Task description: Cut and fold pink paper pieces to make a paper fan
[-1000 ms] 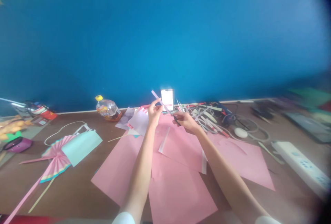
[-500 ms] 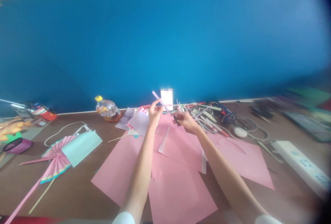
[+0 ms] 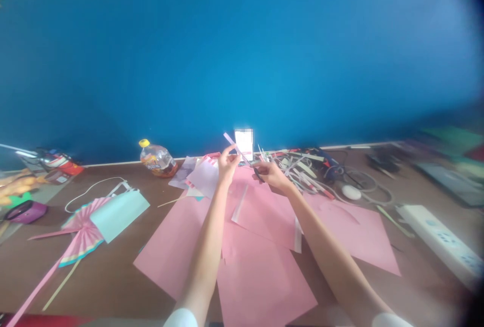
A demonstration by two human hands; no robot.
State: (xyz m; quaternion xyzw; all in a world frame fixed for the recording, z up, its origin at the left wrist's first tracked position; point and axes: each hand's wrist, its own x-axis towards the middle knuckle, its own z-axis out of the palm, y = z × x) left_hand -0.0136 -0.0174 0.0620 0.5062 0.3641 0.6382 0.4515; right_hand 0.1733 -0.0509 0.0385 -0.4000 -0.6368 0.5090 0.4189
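My left hand (image 3: 227, 165) pinches a thin pale paper strip (image 3: 231, 142) and holds it up, slanting toward the upper left. Just to its right, my right hand (image 3: 273, 175) is closed on dark-handled scissors (image 3: 255, 169) whose blades reach the strip's lower end. Both hands hover over several overlapping pink paper sheets (image 3: 260, 246) spread on the brown table (image 3: 106, 271). A narrow pale strip (image 3: 239, 204) lies on the pink sheets below my hands.
A blue wall rises behind. A plastic bottle (image 3: 157, 159) with a yellow cap lies at the back left. A folded pink fan with a mint sheet (image 3: 99, 216) sits left. Paper scraps and cables (image 3: 313, 168) pile up right, with a white power strip (image 3: 438, 244) beyond.
Almost nothing has moved. My hands hold the same pose with the strip and scissors, and the view has shifted very slightly.
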